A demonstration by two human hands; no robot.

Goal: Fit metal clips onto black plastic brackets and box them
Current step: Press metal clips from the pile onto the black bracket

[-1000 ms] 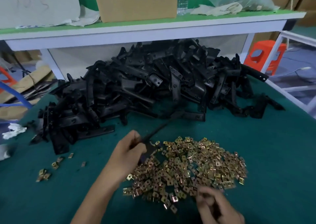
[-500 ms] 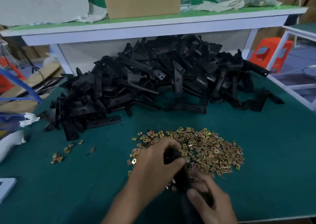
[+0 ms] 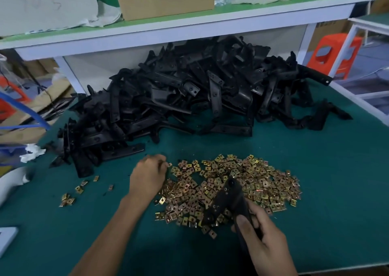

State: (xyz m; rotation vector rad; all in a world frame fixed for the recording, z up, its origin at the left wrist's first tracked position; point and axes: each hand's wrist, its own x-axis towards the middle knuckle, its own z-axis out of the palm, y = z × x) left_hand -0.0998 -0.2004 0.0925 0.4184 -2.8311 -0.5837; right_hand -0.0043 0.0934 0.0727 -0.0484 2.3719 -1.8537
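A big heap of black plastic brackets (image 3: 189,94) lies at the back of the green table (image 3: 326,170). In front of it spreads a pile of several small gold metal clips (image 3: 259,176). My right hand (image 3: 263,246) grips one black bracket (image 3: 227,202) by its lower end, holding it tilted over the clips. My left hand (image 3: 149,174) rests at the left edge of the clip pile, fingers curled down among the clips; whether it pinches one is hidden.
A few stray clips (image 3: 69,197) lie to the left. A white shelf (image 3: 189,27) with a cardboard box (image 3: 164,0), a water bottle and cloths overhangs the back. An orange stool (image 3: 334,52) stands at the right.
My left hand let go of the bracket and moved up and left to the clip pile's edge. My right hand now holds the bracket alone, lower right.
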